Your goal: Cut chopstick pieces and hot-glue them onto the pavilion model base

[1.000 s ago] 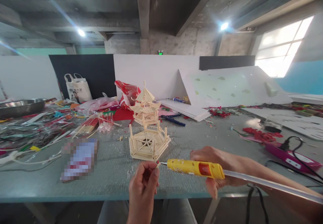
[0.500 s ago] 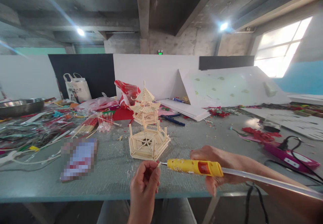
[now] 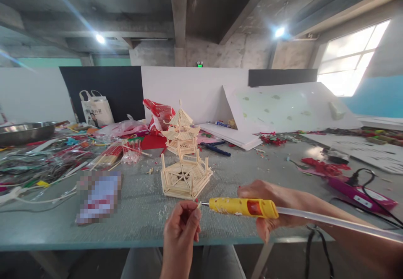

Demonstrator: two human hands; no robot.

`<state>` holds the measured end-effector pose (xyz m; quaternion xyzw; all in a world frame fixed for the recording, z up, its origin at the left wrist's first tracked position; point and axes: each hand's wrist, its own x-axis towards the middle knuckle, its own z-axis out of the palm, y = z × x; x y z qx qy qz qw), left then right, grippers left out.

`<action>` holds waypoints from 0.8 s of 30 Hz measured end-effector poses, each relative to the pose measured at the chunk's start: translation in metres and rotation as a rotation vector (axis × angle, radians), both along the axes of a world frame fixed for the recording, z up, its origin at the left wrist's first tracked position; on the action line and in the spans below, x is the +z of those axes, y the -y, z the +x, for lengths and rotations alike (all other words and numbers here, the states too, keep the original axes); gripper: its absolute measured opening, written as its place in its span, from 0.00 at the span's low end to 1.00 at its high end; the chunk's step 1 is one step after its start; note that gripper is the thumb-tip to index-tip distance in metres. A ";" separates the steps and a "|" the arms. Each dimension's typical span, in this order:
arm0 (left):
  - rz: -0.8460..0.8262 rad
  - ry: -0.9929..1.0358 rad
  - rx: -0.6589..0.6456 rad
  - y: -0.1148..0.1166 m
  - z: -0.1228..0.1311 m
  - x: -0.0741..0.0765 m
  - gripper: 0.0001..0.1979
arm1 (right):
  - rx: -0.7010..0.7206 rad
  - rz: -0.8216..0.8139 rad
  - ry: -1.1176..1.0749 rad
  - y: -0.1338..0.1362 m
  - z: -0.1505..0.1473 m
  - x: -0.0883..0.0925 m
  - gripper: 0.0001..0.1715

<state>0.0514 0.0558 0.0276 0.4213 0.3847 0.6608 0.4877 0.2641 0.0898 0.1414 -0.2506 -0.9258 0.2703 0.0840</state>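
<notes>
My right hand (image 3: 264, 203) is closed around a yellow hot glue gun (image 3: 242, 207), with a long clear glue stick (image 3: 333, 221) running out of its back end. The metal nozzle points left and meets the tip of a small pale wooden stick (image 3: 199, 205). Thumb and fingers of my left hand (image 3: 182, 222) pinch that stick, most of which is hidden. Just beyond my left hand stands a hexagonal base (image 3: 185, 180) built of wooden sticks, with short upright posts. Behind it rises a tiered stick pagoda (image 3: 180, 132) with a pointed roof.
A blurred-out flat packet (image 3: 99, 198) lies at left, near bundled sticks (image 3: 108, 156), plastic wrappings and a metal bowl (image 3: 27, 133). Dark blue pliers (image 3: 217, 149) rest behind the base. At right are a purple power strip (image 3: 362, 195) with cables and red scraps (image 3: 327, 166).
Almost nothing differs. Both hands, the glue gun and the small stick hold nearly the same place, with the nozzle still at the stick's tip.
</notes>
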 end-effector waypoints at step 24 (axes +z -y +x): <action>-0.136 0.184 -0.062 0.002 -0.025 0.007 0.11 | -0.501 0.456 0.457 -0.097 0.080 -0.040 0.17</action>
